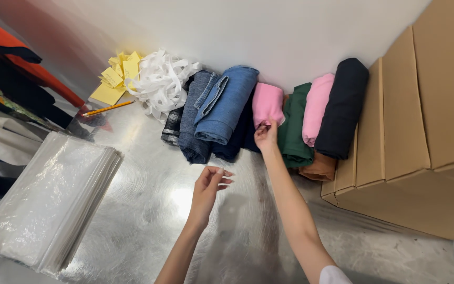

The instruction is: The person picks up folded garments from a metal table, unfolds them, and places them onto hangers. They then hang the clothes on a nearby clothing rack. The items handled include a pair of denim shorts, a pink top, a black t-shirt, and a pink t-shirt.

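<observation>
Right hand [265, 135] fingertips pinch the near edge of the pink roll [267, 104], in the garment row at 12 o'clock. Left hand [211, 184] hovers empty, fingers loosely apart. Roll not lifted; jeans [226, 102] at its 9, green roll [295, 126] at its 3. Bags [48, 202] untouched at 9, boxes [411, 131] at 3.

The right hand [265, 137] pinches a pink folded cloth [267, 103]. Beside it lie a dark green cloth [295, 134], a second pink roll [317, 108], a black one [344, 108], blue denim [226, 102] and a black-and-white checked piece [172, 126]. The paper slips [115, 79] are yellow, the ribbons [160, 81] white.
</observation>
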